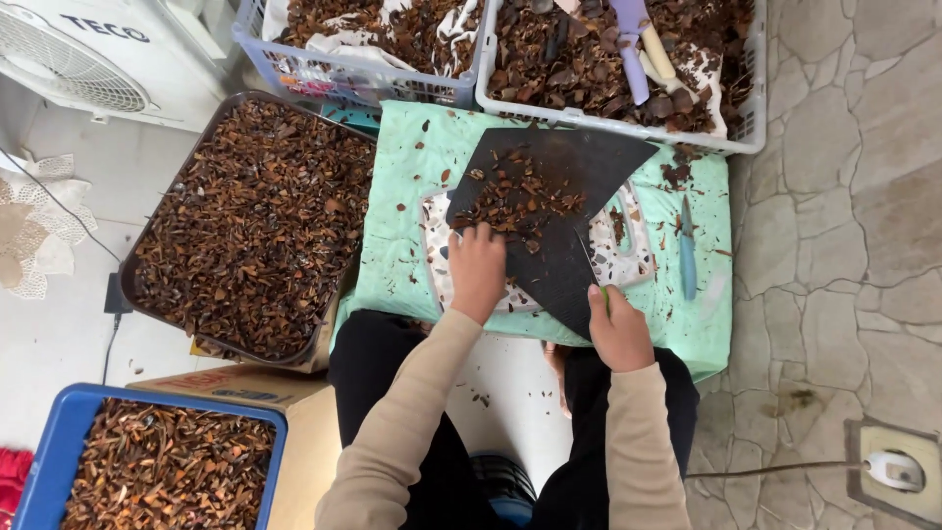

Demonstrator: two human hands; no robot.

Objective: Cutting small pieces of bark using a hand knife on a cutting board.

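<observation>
Both hands grip: left (477, 273) pins brown scraps (515, 196), right (618, 329) seemingly pinches mat's edge (569, 285).

Setting: informal home work area at floor level, used for sorting plant material.

Floor at right of frame is irregular stone paving (844, 196); a wall socket with plug (891, 471) sits at lower right. White air-conditioner unit (88, 59) at upper left. Low table under a mint-green cloth (392, 196) at centre. Around it: dark tray (245, 221), two white baskets (608, 69) along the top edge, blue crate (59, 432) on a cardboard box (285, 402), all heaped with brown dried pieces.
</observation>
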